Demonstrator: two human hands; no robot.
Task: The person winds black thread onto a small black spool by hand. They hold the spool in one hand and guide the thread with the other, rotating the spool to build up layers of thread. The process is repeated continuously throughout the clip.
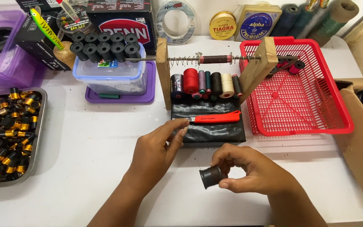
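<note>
The white worktop (85,159) is viewed from a single head-worn camera, angled steeply downward at close range, facing the back wall.

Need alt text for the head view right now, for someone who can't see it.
Right hand pinches a small black plastic spool over a white table; left hand reaches toward a red-handled cutter on a black tray below a row of thread spools.

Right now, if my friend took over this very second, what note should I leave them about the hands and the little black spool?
Right hand: pinches a small black spool over the white table.
Left hand: fingertips by the red-handled cutter on the black pouch; whether it holds anything is unclear.
Done: nine black spools stand on the clear box.
Left: the metal tray is full of black-and-gold pieces.
</note>
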